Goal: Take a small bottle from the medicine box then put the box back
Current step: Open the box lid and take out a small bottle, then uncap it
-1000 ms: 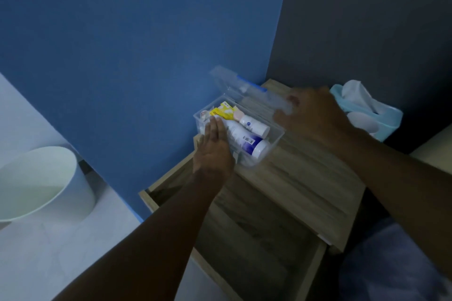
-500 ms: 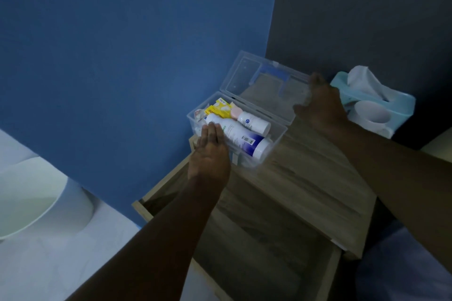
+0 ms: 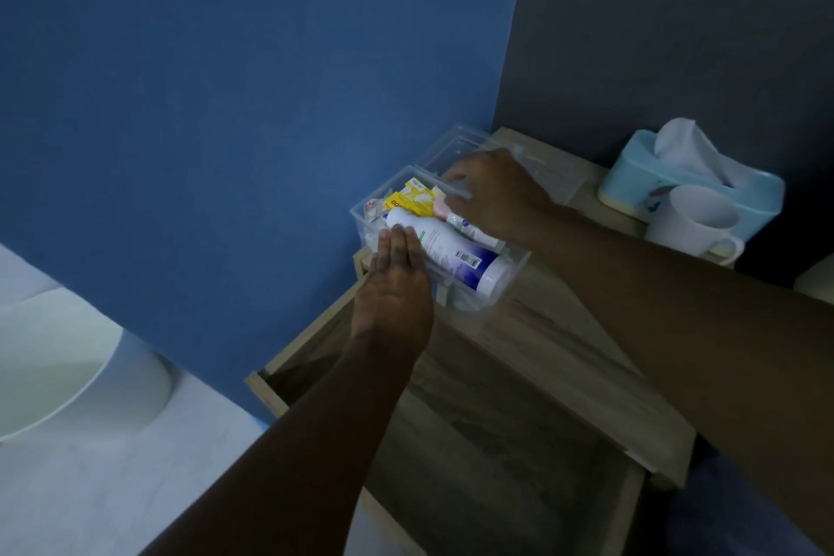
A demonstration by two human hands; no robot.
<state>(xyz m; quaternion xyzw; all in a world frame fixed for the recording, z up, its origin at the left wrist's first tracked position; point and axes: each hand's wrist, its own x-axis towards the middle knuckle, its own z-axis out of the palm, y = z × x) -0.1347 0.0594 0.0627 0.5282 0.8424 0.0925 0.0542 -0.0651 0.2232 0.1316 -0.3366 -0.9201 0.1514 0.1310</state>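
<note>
The lid (image 3: 510,167) of the medicine box (image 3: 478,298), half raised a moment ago under the right hand (image 3: 496,194), now lies folded fully back on the counter (image 3: 555,357). That hand has left it and come down into the open box. The contents are exposed at last, so the step in hand is probably the choosing of the bottle.

The right hand is loosely curled, its fingers (image 3: 456,183) spread over the far side of the box, above the small bottle (image 3: 467,225). Whether they have closed on it cannot be told. The left hand (image 3: 397,280) lies flat and open, fingers together, pressed on the near rim and the end of the large bottle (image 3: 447,253); it seems to steady the box and grips nothing.

The box is clear, thin-walled plastic, rectangular, standing at the counter's corner by the blue wall (image 3: 225,104). Inside, the large bottle is a smooth white cylinder with a purple band and a barcode, lying on its side. The small bottle lies beside it, white with a pinkish cap. A yellow carton (image 3: 413,199) sits behind them. The counter is pale wood grain, and its drawer (image 3: 474,442) stands pulled open below. A light blue tissue box (image 3: 695,190) and a white mug (image 3: 695,226) stand well apart to the right.
</note>
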